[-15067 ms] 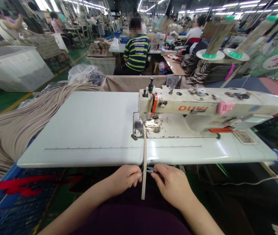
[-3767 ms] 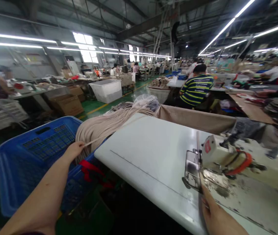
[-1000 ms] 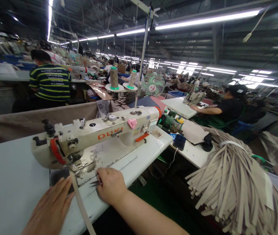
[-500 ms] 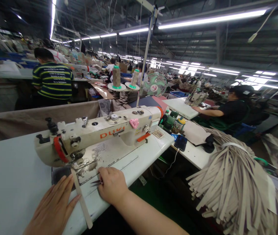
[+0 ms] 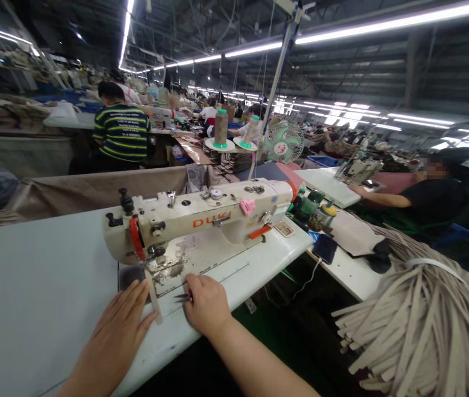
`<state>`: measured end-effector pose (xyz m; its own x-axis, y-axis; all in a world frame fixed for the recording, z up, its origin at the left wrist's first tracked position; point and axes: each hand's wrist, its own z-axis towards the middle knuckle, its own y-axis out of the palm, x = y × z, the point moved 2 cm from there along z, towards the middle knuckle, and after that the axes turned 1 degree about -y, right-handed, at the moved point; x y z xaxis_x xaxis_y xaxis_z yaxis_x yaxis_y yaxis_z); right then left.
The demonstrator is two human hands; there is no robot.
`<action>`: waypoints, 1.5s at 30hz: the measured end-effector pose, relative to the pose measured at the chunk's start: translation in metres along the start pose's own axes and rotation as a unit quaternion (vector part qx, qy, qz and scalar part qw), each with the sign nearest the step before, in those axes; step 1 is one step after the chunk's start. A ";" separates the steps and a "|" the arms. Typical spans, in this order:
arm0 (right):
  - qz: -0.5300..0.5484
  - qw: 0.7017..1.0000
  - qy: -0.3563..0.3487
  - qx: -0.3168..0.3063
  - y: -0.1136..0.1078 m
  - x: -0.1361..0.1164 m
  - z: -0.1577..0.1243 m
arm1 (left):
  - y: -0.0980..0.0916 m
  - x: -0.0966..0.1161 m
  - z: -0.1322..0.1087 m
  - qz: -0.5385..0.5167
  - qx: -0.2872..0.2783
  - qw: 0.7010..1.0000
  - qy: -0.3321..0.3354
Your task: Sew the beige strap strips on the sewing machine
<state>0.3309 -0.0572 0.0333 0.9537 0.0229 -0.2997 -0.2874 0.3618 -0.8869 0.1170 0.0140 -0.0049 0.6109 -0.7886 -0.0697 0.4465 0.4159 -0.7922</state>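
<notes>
Now the beige strip [image 5: 154, 298] shows a shorter tail in front of the sewing machine [image 5: 193, 223] than moments ago — we judge it nearly fed through. Our left hand [image 5: 118, 325] lies flat, thumb at the strip's edge; our right hand [image 5: 207, 304] grips pointed snips [image 5: 182, 298]. Yellow-topped jar [image 5: 327, 214] at right — contents unclear.

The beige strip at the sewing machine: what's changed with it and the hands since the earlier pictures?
The beige strip has moved toward the sewing machine: its near end, off the edge a second ago, now lies on the table. The left hand, which earlier pinched a strip off to the left, has let go and lies flat alongside this one. The right hand still holds the snips.
</notes>
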 end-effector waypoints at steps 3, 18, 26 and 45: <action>-0.010 1.000 -0.007 0.018 0.000 0.000 0.000 | -0.001 0.001 0.002 0.002 0.001 1.000 -0.005; 0.005 0.994 -0.068 0.082 0.001 0.008 0.004 | -0.019 0.010 0.023 -0.023 -0.131 0.983 -0.128; -0.013 0.990 -0.098 0.096 0.001 0.008 0.004 | -0.020 0.005 0.028 -0.045 -0.152 0.977 -0.143; -0.024 0.991 -0.100 0.082 -0.002 0.006 0.007 | -0.026 -0.018 0.050 -0.109 -0.177 0.959 -0.191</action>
<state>0.3375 -0.0517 0.0358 0.9691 0.1809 -0.1679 -0.2387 0.5134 -0.8243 0.1272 0.0399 0.0476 0.7528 -0.5886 0.2949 0.3821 0.0259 -0.9237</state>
